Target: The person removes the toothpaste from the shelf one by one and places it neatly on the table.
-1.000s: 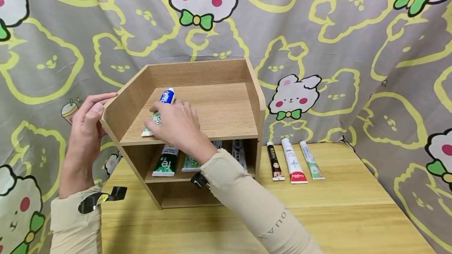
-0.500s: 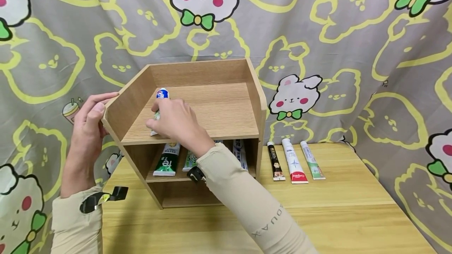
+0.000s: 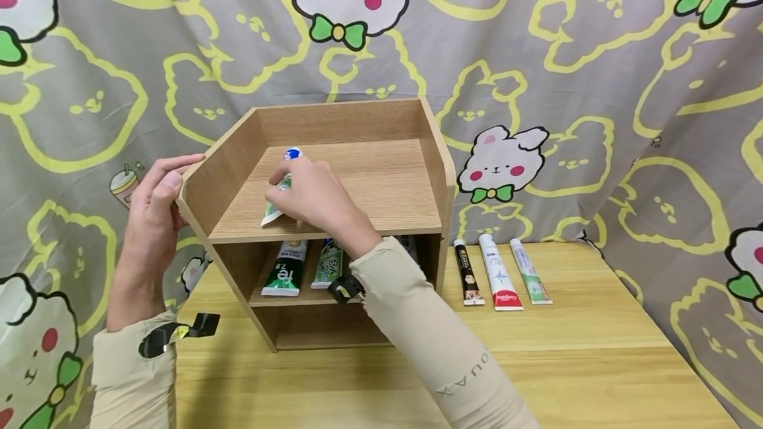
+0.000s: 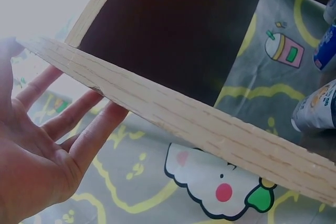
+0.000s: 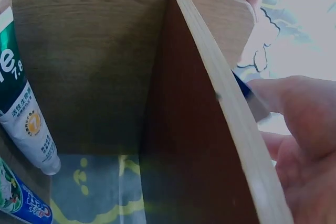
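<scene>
My right hand [image 3: 318, 197] pinches a green, white and blue toothpaste tube [image 3: 273, 214] at the left part of the wooden shelf's top board [image 3: 375, 181]. Its blue-marked end points to the back; the hand hides its middle. In the right wrist view, the board's edge covers much of the tube. My left hand [image 3: 149, 210] rests against the left side panel [image 3: 223, 167], thumb at the front edge. In the left wrist view, its fingers [image 4: 100, 135] reach nearly straight to the panel's outer face.
On the middle level lie a dark green and white toothpaste tube [image 3: 286, 270] and a smaller green tube [image 3: 328, 263]; my right forearm covers its right part. A black tube [image 3: 467, 273], a red-ended white tube [image 3: 499, 273] and a white-green tube [image 3: 530, 271] lie right of the shelf.
My right hand's fingers have closed on the tube and shifted it slightly right, its near end now slanting left. The left hand stays at the panel.
</scene>
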`<state>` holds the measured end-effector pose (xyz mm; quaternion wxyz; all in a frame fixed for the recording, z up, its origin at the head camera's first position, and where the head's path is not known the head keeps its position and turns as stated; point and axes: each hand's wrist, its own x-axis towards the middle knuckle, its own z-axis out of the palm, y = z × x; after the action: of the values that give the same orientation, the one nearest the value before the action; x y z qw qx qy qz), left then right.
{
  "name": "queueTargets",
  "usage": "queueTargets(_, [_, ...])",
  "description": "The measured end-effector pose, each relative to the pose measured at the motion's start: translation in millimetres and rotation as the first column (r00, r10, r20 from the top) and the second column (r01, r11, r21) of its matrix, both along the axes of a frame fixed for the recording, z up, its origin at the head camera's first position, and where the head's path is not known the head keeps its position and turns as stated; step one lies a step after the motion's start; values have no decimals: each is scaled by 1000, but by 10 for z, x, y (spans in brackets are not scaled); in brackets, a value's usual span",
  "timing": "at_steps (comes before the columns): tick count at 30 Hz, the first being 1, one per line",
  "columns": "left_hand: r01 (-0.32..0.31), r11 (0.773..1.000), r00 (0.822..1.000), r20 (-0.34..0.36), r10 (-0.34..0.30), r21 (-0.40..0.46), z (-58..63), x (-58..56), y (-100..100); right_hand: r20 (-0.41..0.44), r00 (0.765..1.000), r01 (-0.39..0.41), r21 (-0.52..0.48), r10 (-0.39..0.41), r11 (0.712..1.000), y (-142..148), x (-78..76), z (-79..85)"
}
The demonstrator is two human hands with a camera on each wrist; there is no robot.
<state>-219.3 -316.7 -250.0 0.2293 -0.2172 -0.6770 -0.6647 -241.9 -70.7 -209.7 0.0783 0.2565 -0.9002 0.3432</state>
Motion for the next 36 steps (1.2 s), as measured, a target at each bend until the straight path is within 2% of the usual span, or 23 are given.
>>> queueTargets(5, [-18,1000,1000,7,18,12,8,10,19,54,998,-34,-91,39,995,126,-29,11])
queueTargets(8, [-30,999,999,17,30,19,7,-17,74,141,986,-62,-180,88,982,243,-35,13])
queueTargets(13, [-42,999,999,13,42,19,13,-23,96,270,948,-63,-368,172,928,331,-25,-3])
queueTargets(21, [-64,998,998,22,64,11,14,25,42,360,882,-92,-497,302,863,353,3,-50])
queueTargets(26, [-74,997,997,28,74,17,4,24,40,355,856,-138,-544,376,828,404,32,-101])
queueTargets(29, [-75,997,997,25,75,26,6,28,39,327,848,-179,-563,416,807,439,79,-125])
queueTargets(36, [-74,997,997,20,73,22,5,27,54,229,874,-257,-529,428,809,526,166,-177])
